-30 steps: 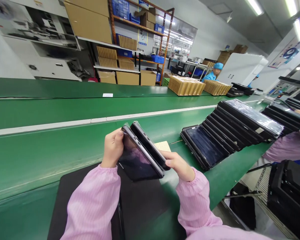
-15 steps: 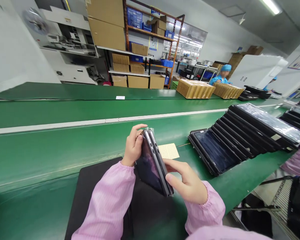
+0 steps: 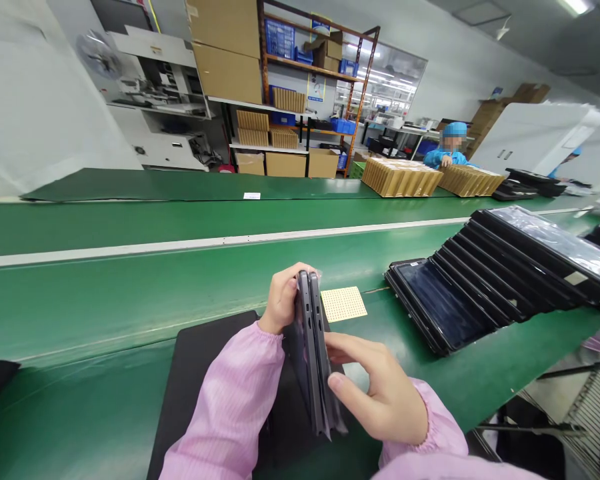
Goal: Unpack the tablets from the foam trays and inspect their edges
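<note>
Head view: two flat devices are held upright over the black mat. Left hand clamps their 12 o'clock end; right hand sits at 4 o'clock, grip indeterminable. Caution: one-ended support may let the apparently smooth faces slide, dropping or scuffing a device.

Scene was brightly, evenly lit, long white ceiling tube glowed upper right, glare streaked shiny clear plastic film, soft sheen lay on flat green work surface, wide-angle lens stretched the outer edges
</note>
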The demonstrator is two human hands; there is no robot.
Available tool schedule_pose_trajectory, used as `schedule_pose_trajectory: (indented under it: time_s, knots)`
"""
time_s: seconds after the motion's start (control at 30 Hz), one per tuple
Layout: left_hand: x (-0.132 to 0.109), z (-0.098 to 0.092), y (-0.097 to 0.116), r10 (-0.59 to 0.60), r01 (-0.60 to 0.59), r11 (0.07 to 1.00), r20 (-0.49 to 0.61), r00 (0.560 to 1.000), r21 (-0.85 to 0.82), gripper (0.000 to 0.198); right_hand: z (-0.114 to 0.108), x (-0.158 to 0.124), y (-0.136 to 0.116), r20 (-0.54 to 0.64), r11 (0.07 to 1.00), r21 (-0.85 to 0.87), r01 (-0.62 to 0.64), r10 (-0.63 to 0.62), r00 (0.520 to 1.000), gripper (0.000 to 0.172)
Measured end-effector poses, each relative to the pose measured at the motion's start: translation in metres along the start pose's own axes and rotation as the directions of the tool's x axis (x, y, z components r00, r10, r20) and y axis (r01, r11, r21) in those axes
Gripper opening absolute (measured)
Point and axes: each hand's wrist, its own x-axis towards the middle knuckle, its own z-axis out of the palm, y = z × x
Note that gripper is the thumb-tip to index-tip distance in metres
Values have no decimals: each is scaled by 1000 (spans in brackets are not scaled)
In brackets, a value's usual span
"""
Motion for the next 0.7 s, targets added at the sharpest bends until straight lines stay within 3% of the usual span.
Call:
schedule_pose_trajectory:
  time_s: [0.3, 0.47, 0.57, 0.63, 0.7]
  knots:
    - [0, -2, 6, -19, 16, 997, 37, 999, 70, 68, 9, -5, -8, -88, 996, -68, -53, 47, 995, 34]
    - [-2, 2, 11, 4, -12, 996, 88, 996, 93, 69, 21, -6, -17, -144, 994, -93, -54, 40, 989, 48]
    - [-4, 6, 10, 43, -52, 996, 117, 992, 77, 70, 30, -7, -21, -156, 986, -119, -116, 96, 983, 54]
    - [-9, 10, 4, 35, -37, 998, 34, 999, 52, 69, 37, -11, -20, -174, 971, -169, -168, 139, 975, 60]
    - [-17, 12, -8, -78, 85, 996, -214, 974, 25, 66, 46, -17, -14, -211, 956, -231, -180, 131, 969, 66]
